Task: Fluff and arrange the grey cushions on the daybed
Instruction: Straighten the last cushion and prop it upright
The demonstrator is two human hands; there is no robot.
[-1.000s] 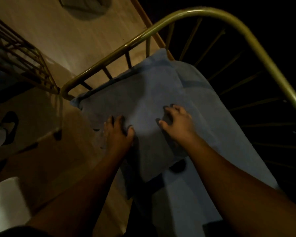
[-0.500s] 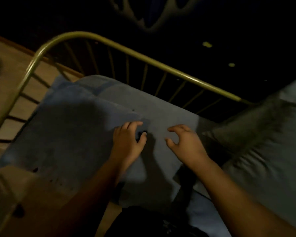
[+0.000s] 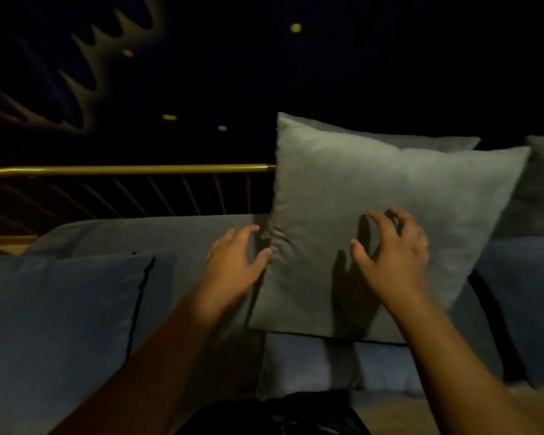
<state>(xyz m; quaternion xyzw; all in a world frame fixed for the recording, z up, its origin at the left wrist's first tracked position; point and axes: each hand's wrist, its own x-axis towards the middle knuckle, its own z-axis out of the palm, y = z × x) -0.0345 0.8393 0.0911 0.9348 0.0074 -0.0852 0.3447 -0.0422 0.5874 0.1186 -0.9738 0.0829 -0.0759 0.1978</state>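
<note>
Grey cushion (image 3: 374,196) upright between spread left hand (image 3: 233,262) and claw-curled, empty right hand (image 3: 393,255)

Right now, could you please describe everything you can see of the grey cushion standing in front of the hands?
The grey cushion is square, of soft matte fabric, plump with faint creases. It stands nearly upright on the blue seat pad, tilted slightly, hiding the end of the brass rail. Another grey cushion shows behind it. The left hand is at its left edge; the right hand, fingers curled, is in front of its face, contact unclear.
</note>
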